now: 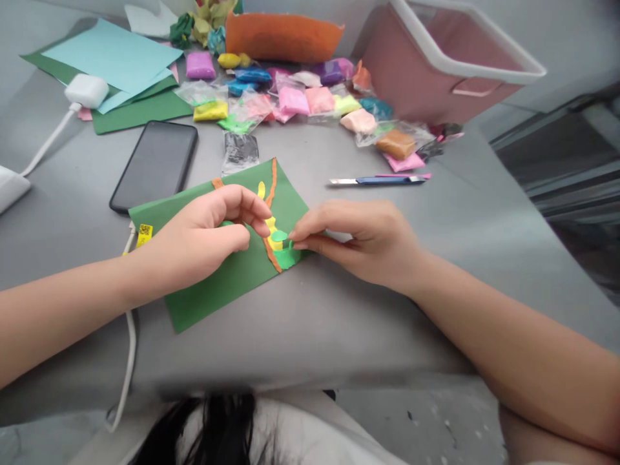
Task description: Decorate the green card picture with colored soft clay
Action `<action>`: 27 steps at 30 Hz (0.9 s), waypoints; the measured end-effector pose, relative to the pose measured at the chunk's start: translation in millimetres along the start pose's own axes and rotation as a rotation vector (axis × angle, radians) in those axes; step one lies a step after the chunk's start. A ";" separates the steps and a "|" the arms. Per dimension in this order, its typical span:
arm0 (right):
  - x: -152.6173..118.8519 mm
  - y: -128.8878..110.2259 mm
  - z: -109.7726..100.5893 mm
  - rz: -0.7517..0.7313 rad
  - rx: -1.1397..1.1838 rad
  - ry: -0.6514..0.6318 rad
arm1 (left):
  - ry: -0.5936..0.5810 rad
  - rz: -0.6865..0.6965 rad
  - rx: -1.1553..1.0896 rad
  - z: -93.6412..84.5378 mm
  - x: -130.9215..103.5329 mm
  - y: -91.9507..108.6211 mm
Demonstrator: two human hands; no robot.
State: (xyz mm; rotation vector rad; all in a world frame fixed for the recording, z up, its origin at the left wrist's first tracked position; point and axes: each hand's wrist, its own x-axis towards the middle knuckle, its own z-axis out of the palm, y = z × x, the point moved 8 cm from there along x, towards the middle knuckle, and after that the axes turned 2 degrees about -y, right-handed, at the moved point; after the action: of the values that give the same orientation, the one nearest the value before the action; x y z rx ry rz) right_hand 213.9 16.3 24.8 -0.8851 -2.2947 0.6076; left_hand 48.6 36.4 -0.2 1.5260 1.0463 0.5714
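Note:
A green card (213, 300) lies at a slant, decorated with orange clay strips (272, 255), yellow clay shapes (261, 190) and bright green clay (287, 259) near its right edge. My right hand (361, 239) comes in from the right, thumb and forefinger pinched at a small piece of green clay beside those shapes. Over the card's middle hovers my left hand (208, 236), its fingers loosely curved and apart from the thumb, with nothing between them. It hides part of the card and of the left orange strip.
Behind the card lie a phone (157, 161), packets of coloured clay (293, 100) and a utility knife (378, 181) with its blade out. A pink bin (402, 71) stands back right. Paper sheets (113, 55) and a charger (87, 90) with a white cable are at left.

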 end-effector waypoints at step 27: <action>2.6 -1.5 6.3 -0.175 -0.169 0.007 | -0.001 -0.035 0.001 -0.5 0.9 -5.6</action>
State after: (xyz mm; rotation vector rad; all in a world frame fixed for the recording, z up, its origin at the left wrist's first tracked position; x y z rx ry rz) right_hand 207.4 15.9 22.2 -0.7502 -2.4123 0.3387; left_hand 46.9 37.2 -5.6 1.5056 1.0705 0.5452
